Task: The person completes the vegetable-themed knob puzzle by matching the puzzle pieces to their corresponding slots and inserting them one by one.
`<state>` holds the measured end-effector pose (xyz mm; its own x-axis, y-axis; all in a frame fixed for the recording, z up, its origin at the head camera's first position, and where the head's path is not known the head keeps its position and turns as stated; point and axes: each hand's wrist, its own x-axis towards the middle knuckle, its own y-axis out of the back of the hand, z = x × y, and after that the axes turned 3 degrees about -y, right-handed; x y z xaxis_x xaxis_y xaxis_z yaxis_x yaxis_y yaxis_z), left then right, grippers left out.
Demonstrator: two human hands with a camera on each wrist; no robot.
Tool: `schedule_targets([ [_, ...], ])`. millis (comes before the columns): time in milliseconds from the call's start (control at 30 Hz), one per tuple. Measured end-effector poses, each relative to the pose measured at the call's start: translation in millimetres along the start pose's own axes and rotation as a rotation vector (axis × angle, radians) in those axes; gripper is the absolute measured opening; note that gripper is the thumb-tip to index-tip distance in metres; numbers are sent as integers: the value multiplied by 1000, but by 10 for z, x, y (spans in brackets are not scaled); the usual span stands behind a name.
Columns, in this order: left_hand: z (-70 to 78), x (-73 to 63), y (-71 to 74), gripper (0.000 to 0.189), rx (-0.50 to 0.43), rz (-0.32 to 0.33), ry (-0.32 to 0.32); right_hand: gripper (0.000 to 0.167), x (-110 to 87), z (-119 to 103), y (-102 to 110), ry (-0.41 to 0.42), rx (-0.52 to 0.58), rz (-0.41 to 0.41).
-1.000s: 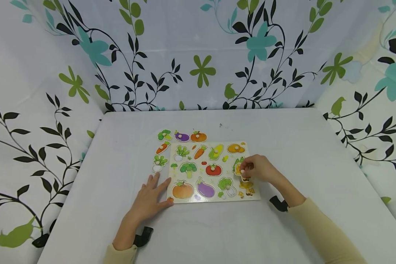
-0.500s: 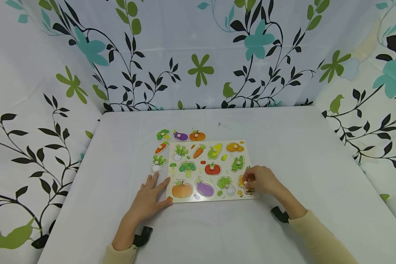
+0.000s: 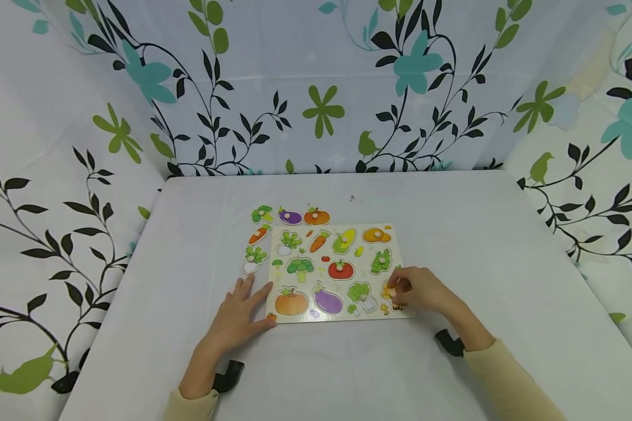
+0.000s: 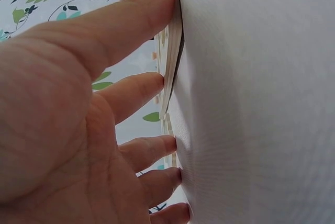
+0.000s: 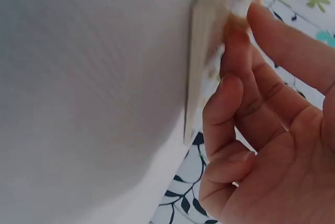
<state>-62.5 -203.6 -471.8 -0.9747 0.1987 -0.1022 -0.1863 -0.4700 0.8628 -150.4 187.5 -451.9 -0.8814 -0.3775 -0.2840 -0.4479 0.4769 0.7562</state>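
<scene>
A light wooden puzzle board (image 3: pixel 316 280) printed with vegetables lies on the white table. My right hand (image 3: pixel 423 289) is over the board's lower right corner, thumb and index finger pinching a mushroom puzzle piece (image 3: pixel 398 305) that is mostly hidden under the fingers. It overlaps the mushroom picture on the board. In the right wrist view the piece is blurred between the fingertips. At the board's lower left, my left hand (image 3: pixel 237 316) lies with fingers spread, its thumb and index fingertip on the board's edge (image 4: pixel 170 51).
Loose knobbed pieces lie along the board's upper left: a broccoli (image 3: pixel 261 214), an eggplant (image 3: pixel 290 217), a pumpkin (image 3: pixel 316 216), a carrot (image 3: pixel 259 235) and a radish (image 3: pixel 253 259). A patterned curtain (image 3: pixel 321 88) hangs behind and beside the table.
My right hand has moved down the board with the mushroom piece, from beside the pea pods to the mushroom picture, uncovering the pods. My left hand has stayed put.
</scene>
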Motion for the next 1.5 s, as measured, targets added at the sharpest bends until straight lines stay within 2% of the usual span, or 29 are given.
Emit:
schedule_targets([
  [100,9,8,-14,77,-5,11,-6,26,0,70,123,35,-6,39],
  [200,19,8,-4,77,-3,8,-4,38,20,121,224,66,-65,113],
  [267,21,10,16,77,1,-7,1,47,37,149,260,75,-105,133],
  [400,27,38,111,76,-13,-43,17,64,69,188,301,76,-153,102],
  [467,29,73,192,71,-26,-28,32,71,77,202,316,70,-163,72],
  [533,14,140,288,63,-48,36,54,77,87,224,324,61,-173,42],
  [700,-104,439,477,41,-135,281,114,84,118,286,317,54,-184,-1],
  [800,-187,624,509,36,-223,330,159,85,127,312,308,52,-185,-10],
  [933,-260,779,496,34,-316,314,243,83,134,318,298,45,-193,-21],
  [1133,-326,879,432,35,-342,266,345,82,129,302,290,47,-205,-17],
  [1300,-364,922,391,33,-344,228,358,83,123,296,293,41,-225,-12],
  [1500,-379,947,365,23,-320,230,376,83,137,314,285,34,-223,-13],
])
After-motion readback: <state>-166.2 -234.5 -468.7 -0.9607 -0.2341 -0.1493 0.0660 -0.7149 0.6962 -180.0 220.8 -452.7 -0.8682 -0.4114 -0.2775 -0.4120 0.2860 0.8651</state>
